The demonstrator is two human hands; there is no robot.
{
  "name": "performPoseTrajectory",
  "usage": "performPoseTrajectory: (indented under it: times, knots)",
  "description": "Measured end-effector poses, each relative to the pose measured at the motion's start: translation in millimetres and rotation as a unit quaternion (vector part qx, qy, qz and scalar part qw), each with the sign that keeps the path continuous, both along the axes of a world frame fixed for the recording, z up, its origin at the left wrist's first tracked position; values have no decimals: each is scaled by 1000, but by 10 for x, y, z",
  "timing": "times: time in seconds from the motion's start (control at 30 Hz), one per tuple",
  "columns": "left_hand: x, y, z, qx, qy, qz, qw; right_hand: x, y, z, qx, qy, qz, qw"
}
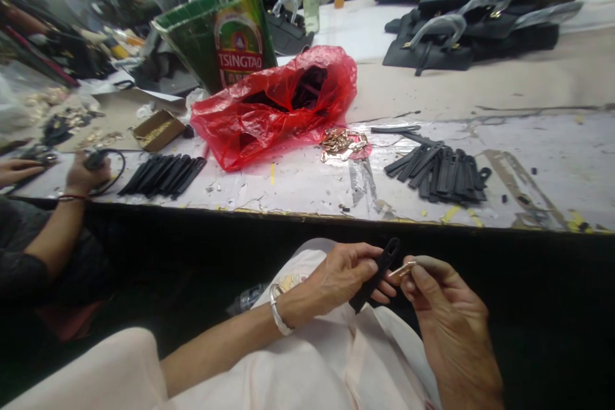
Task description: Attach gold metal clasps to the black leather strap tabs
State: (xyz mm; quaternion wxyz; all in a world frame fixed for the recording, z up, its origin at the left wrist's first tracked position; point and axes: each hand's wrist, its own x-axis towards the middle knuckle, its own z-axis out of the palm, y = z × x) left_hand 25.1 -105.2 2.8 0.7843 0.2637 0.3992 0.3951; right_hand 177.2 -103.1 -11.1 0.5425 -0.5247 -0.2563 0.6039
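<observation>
My left hand [343, 275], with a silver bangle at its wrist, is closed on a black strap [377, 277] that has a slot at its upper end. Close to the right of it, my right hand [444, 307] pinches a small gold-coloured metal piece [402, 273] between thumb and forefinger. Both hands are above my lap, below the table's front edge. On the table ahead lie a pile of similar black straps [439, 170] and a heap of gold-coloured metal pieces [343, 144].
A red plastic bag [288, 112] with dark contents lies before a green Tsingtao carton [230, 38]. To the left are a row of black straps [163, 175], a small box [158, 131] and a co-worker's hand [86, 173]. Black bags [432, 45] lie at the far right.
</observation>
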Motion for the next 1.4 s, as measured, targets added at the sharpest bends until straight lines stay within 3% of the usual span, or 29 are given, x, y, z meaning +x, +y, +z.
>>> performPoseTrajectory:
  times: [0.37,0.6,0.9,1.2,1.4]
  knots:
    - [29,-31,-26,87,89,-34,992,-46,-49,-24,-10,-22,-8,1000]
    - [43,-45,-35,102,98,-68,988,-127,-36,29,-1,-3,-28,1000]
    - [62,-65,-28,101,82,-51,990,-162,-49,62,-4,35,-28,999]
    - [94,-81,86,157,114,-40,980,-114,-79,87,21,1,-49,999]
    - [84,-106,69,177,123,-34,976,-60,-108,63,43,-34,-44,997]
